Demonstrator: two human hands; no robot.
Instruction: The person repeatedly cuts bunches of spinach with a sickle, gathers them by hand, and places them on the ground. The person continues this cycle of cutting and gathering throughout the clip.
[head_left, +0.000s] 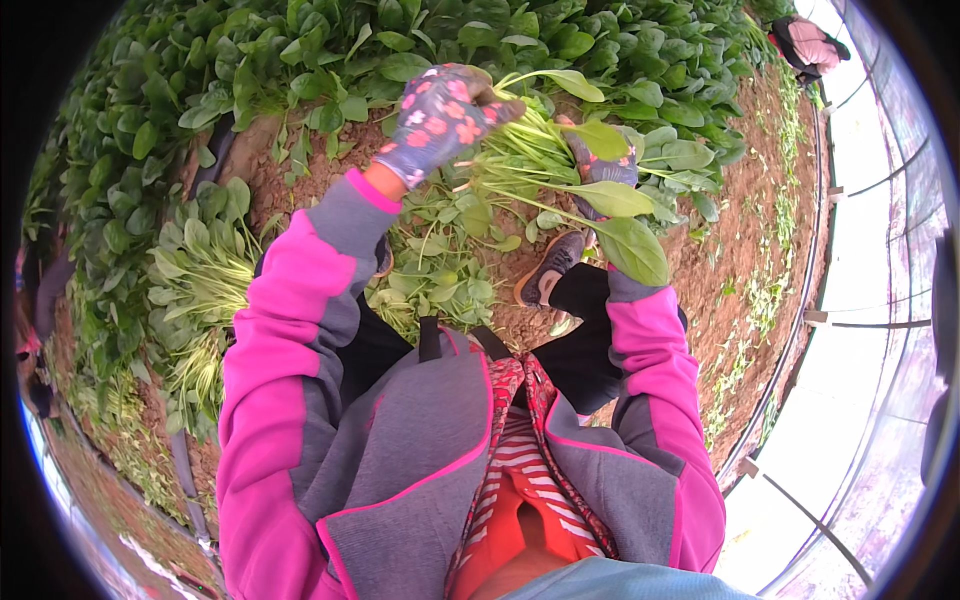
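A worker in a pink-and-grey jacket [300, 330] crouches on a bed of brown soil [720, 260] inside a plastic-covered growing tunnel, bunching freshly pulled leafy greens. At the bed's left edge a loose heap of cut greens [200, 290] lies on the ground, with standing green plants [200, 70] filling the far side of the bed. The left hand [440, 115], in a dark glove printed with pink flowers, is raised above the soil with its fingers closed around the stem end of the bunch of greens [545, 165]; the forearm reaches up and forward, elbow bent. To the right, the right hand [605, 170], also gloved, is largely hidden behind broad leaves; it seems to cradle the bunch from beneath, though whether its fingers are closed on it cannot be told. The bunch sits between the two hands, held clear of the ground, its leaves fanning down toward a dark shoe [550, 270] planted on the soil. More pulled greens [440, 270] lie just below the hands. Judging by the pose, the step in hand is gathering and squaring up stems into one bundle; the next move would likely call for a firm hold with one hand while the other tidies or adds stems. At the far right corner another person [810, 45] works beside the tunnel wall [860, 250].
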